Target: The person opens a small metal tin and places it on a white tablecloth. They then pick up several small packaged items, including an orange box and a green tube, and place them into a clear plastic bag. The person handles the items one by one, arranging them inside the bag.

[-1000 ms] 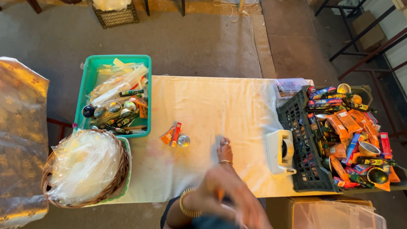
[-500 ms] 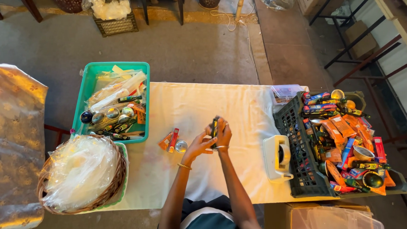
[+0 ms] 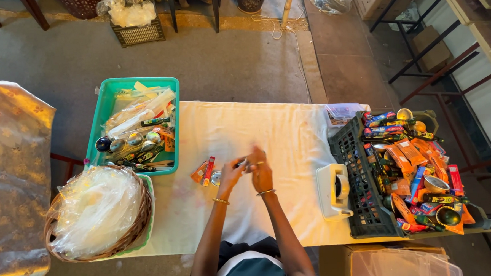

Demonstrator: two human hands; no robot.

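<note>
Your left hand (image 3: 232, 173) and right hand (image 3: 261, 169) meet above the table (image 3: 257, 124), fingers pinched together on a small dark item (image 3: 245, 164) held between them. Its long axis is too small to tell. The small packets (image 3: 204, 172) lie just left, nearer your left hand.
</note>
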